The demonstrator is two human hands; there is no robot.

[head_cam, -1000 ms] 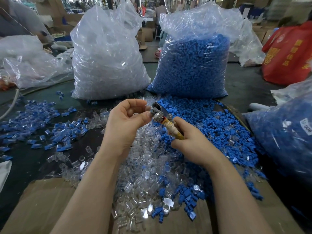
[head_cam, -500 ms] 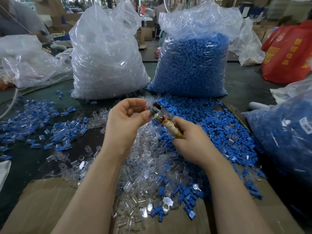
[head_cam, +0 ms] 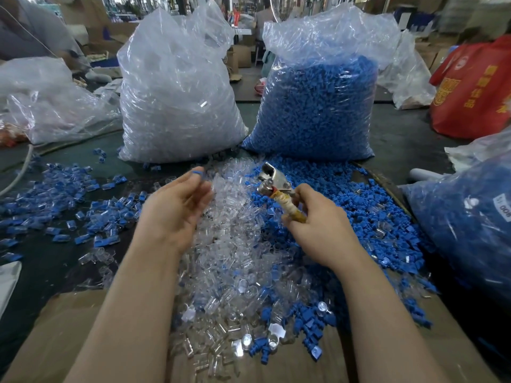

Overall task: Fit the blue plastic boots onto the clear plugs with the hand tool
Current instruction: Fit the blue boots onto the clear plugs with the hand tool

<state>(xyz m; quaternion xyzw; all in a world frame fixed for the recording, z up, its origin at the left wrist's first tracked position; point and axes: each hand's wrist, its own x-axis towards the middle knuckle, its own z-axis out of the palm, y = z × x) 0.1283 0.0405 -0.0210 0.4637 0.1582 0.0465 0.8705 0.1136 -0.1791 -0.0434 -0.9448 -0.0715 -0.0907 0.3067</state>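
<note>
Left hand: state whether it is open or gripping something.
Open. The left hand hovers palm up over the clear plugs, fingers relaxed, holding nothing; something blue shows at a fingertip. The right hand holds the hand tool.

Right hand (head_cam: 320,225) grips the hand tool (head_cam: 276,186); left hand (head_cam: 177,205) hovers loose-fingered over clear plugs (head_cam: 229,244).

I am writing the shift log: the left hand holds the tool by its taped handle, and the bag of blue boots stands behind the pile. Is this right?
Not quite. The head view shows the right hand, not the left, gripping the tool by its taped handle. The left hand is open. The bag of blue boots does stand behind the pile.
</note>
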